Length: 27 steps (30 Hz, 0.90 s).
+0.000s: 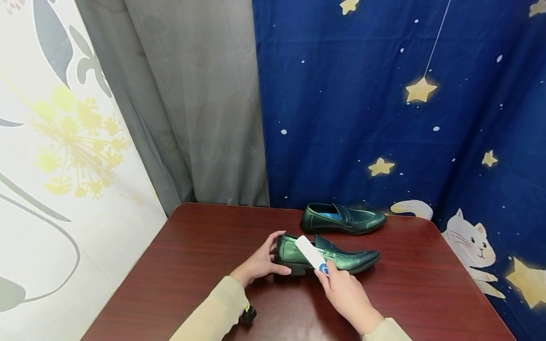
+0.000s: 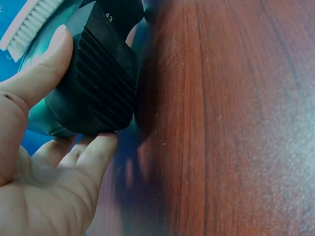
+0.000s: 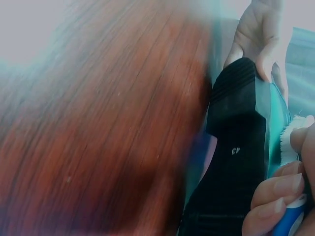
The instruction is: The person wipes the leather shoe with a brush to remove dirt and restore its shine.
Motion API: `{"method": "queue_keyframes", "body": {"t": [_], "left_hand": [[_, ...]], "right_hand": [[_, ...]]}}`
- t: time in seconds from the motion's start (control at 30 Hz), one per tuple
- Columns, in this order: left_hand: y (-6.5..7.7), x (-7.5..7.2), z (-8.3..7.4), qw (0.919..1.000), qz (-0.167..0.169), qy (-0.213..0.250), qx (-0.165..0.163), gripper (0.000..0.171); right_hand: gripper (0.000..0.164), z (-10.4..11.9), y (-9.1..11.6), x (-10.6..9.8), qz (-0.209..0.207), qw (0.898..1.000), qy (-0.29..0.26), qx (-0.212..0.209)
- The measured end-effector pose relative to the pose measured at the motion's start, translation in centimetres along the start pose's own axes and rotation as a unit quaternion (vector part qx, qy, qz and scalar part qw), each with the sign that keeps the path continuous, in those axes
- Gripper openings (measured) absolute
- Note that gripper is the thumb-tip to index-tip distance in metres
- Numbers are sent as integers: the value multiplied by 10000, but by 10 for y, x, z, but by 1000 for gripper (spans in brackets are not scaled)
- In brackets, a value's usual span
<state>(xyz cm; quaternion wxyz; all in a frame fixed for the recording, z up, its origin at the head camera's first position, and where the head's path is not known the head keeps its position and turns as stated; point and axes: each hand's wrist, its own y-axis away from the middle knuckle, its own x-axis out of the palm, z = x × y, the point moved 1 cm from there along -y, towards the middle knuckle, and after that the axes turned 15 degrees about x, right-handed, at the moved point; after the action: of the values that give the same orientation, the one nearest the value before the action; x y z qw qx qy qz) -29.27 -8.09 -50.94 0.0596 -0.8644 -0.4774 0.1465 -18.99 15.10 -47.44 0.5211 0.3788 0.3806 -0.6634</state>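
Note:
A dark green loafer (image 1: 356,260) is on the table, its toe pointing right. My left hand (image 1: 260,263) grips its heel, the thumb on the near side and fingers behind. The left wrist view shows the black ridged heel (image 2: 106,81) between thumb and fingertips, the sole partly turned toward the camera. My right hand (image 1: 349,292) holds a brush (image 1: 308,248) with a white back and a blue-marked handle. White bristles (image 3: 289,142) lie against the shoe's near side in the right wrist view. The palm hides part of the handle.
A matching loafer (image 1: 364,220) with a blue insole stands at the table's back edge, just behind the held one. The reddish-brown wooden table (image 1: 192,246) backs onto a grey curtain (image 1: 213,104) and a blue star-patterned curtain (image 1: 332,104). A small black object (image 1: 248,314) hangs by the left cuff.

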Motion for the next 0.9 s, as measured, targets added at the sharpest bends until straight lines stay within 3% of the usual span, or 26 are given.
{"method": "queue_keyframes", "body": {"t": [0.27,0.9], "left_hand": [[1,-1,2,9999,-5,-153,-8,101],[0,1,0,9999,-18,-99,52,102]], "right_hand": [[36,14,-1,7,194,9996,118,-178],[33,38,-4,17,87,9981,209,-566]]}}
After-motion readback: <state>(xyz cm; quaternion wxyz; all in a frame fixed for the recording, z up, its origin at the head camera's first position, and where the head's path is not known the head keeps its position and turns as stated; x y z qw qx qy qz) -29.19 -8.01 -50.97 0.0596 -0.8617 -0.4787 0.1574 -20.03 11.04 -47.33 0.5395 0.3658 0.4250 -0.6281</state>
